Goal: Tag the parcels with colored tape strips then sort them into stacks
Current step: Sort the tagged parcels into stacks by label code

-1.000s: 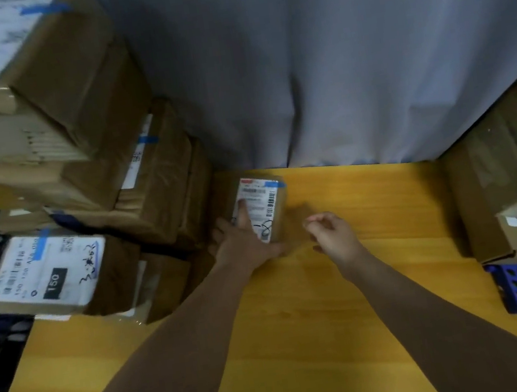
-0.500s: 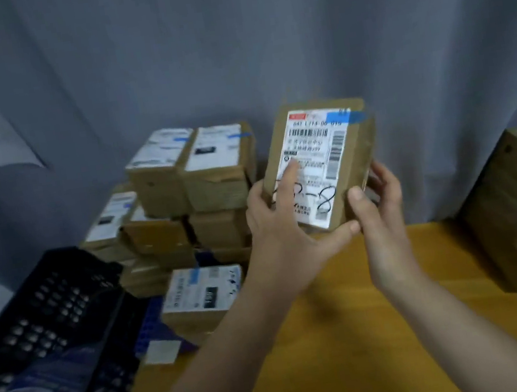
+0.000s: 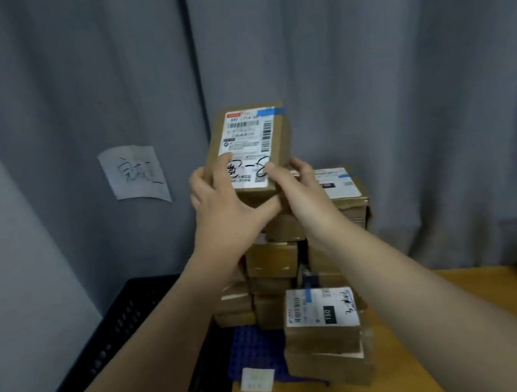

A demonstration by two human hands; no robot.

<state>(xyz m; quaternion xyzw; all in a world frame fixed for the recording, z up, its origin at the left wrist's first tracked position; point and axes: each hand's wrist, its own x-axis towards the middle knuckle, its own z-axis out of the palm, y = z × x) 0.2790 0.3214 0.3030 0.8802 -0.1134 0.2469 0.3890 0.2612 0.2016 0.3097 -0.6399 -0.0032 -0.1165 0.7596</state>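
As fingers (image 3: 199,180) curl, parcel (image 3: 250,135) clamped between them

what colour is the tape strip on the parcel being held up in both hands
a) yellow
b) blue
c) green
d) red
b: the parcel gripped by the left hand and the right hand carries a blue tape strip at its top right corner.
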